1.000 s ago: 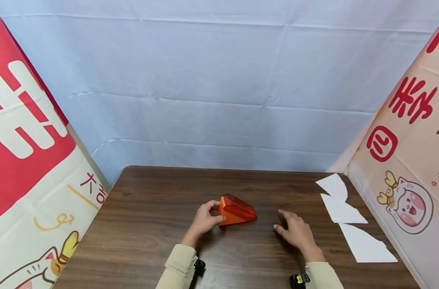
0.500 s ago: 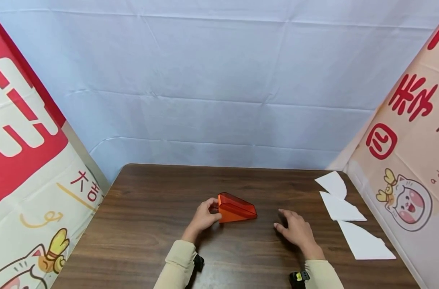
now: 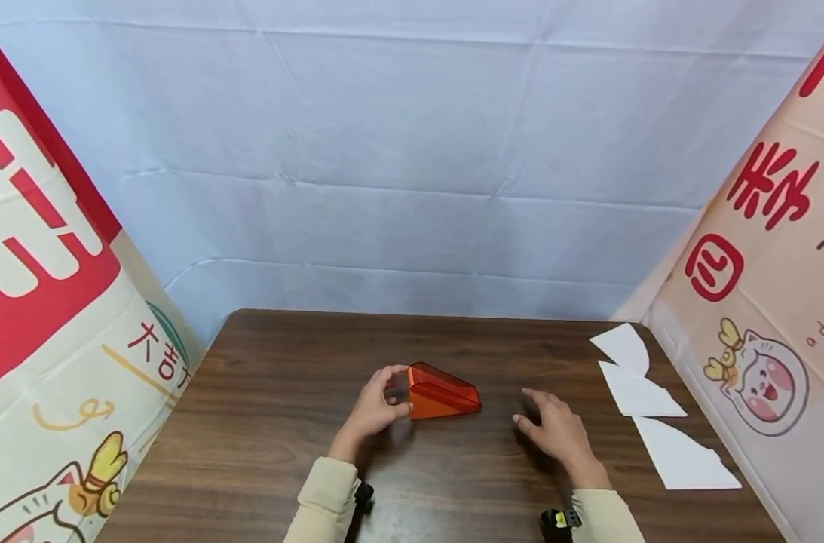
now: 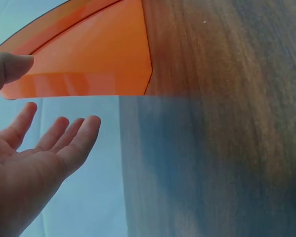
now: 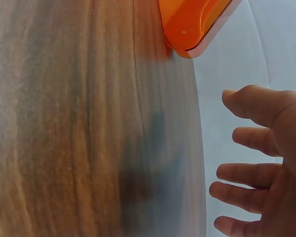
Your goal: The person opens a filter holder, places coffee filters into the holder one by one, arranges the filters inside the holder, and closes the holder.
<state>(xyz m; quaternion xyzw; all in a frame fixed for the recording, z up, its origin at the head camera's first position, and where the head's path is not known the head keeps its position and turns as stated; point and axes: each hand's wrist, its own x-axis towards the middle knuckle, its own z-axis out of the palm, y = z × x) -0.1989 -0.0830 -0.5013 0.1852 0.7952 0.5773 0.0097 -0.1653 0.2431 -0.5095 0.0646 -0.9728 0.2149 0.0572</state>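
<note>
A translucent orange plastic holder point(image 3: 444, 395), wedge-shaped with an open top, stands on the table, its tall end to the left. My left hand point(image 3: 372, 407) is at that tall end, thumb and fingers spread apart. In the left wrist view the thumb overlaps the corner of the orange holder point(image 4: 98, 59), while the fingers point(image 4: 81, 138) stand off from it. To the right of the holder, my right hand point(image 3: 555, 428) hovers low over the table with fingers relaxed and nothing in it. The right wrist view shows the holder's narrow end point(image 5: 190, 29) beyond the thumb.
Three white fan-shaped paper pieces point(image 3: 686, 456) lie in a column along the right side of the brown wooden table point(image 3: 283, 362). A pale blue cloth point(image 3: 398, 151) hangs behind the table, and printed cloths flank it left and right.
My left hand has loosened from the orange holder and drawn slightly left, its fingers now wider apart. The holder stays upright in place. The right hand has hardly moved.
</note>
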